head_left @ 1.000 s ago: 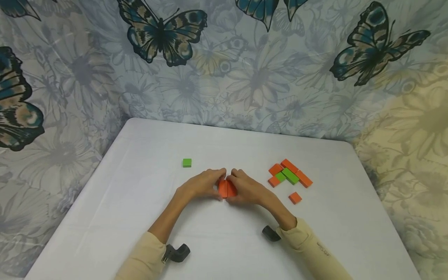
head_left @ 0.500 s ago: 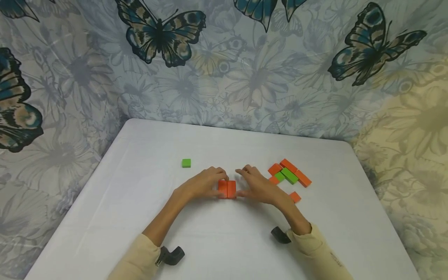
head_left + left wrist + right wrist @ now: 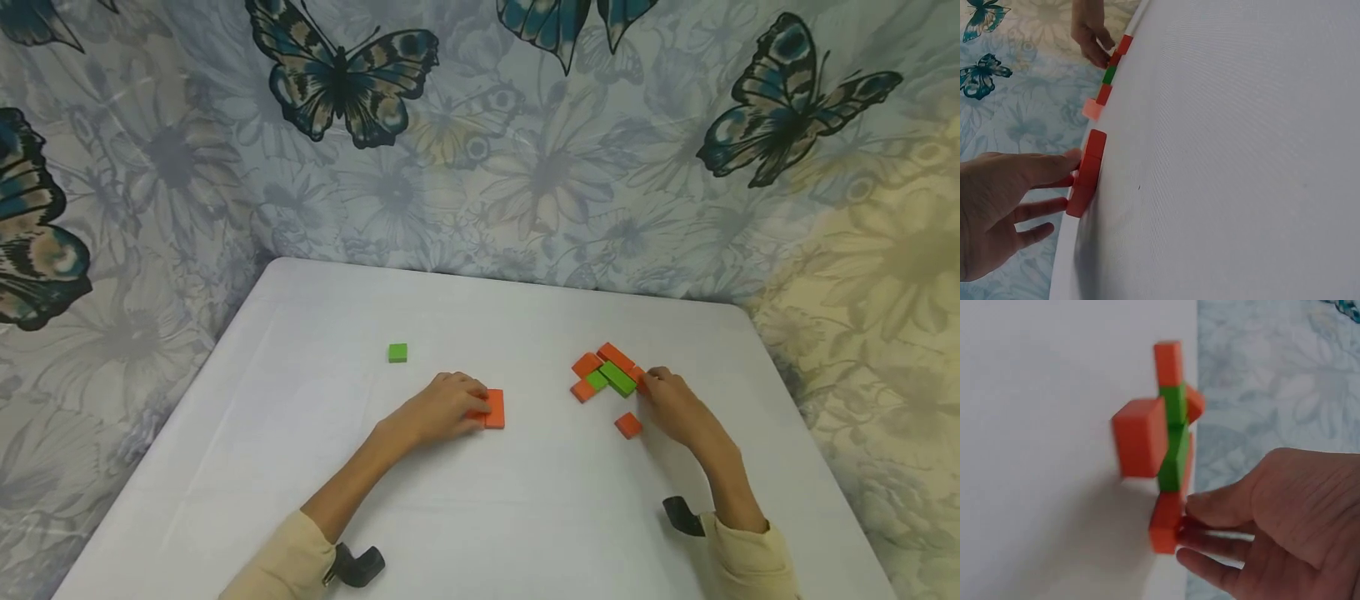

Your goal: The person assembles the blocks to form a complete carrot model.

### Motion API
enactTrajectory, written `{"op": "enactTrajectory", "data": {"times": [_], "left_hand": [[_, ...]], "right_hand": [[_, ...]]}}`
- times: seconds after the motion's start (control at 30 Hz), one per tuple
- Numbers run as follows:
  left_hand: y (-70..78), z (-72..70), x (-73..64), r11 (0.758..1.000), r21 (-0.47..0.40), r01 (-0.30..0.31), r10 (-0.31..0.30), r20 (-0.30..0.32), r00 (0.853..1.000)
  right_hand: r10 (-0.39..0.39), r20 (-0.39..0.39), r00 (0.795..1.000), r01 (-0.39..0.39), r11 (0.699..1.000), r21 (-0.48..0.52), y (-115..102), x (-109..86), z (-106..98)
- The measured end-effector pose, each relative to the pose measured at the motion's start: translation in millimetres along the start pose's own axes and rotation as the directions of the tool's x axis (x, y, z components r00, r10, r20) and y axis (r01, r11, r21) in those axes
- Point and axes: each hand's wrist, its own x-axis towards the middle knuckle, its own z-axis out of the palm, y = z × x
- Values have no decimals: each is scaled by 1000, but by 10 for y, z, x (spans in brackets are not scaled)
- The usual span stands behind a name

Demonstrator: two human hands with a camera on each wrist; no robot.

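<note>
Orange block pair [image 3: 489,408] — centre of frame, flat on the bench [image 3: 300,333], pressed under the relaxed fingers of the left hand [image 3: 442,407]. Right hand [image 3: 671,406] — centre right, fingertips touching an orange block [image 3: 1165,529] at the pile's [image 3: 611,375] edge; not yet clamped. A firm end pinch is advised, neighbours left undisturbed.

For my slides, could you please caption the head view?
Left hand rests on orange blocks; right hand touches the block pile.
</note>
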Motion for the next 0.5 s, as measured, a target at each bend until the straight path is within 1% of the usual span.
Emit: {"op": "enactTrajectory", "data": {"times": [0.1,0.2,0.27,0.4,0.5], "left_hand": [[-36,3,-22,1000,-19,2,-2,5,1000],[-47,12,-19,1000,-23,-8,8,10,1000],[-51,16,-16,1000,-19,-11,12,7,1000],[-46,21,-2,1000,-21,-7,7,-6,1000],[-30,21,8,997,-74,14,-13,6,1000]], "right_hand": [[-8,28,1000,9,999,-41,91,-46,18],[15,36,999,-14,1000,-19,165,-109,-16],[15,41,999,-15,1000,-2,205,-125,-33],[-20,48,999,19,1000,17,279,-124,-25],[-53,41,998,53,999,15,333,-116,6]]}}
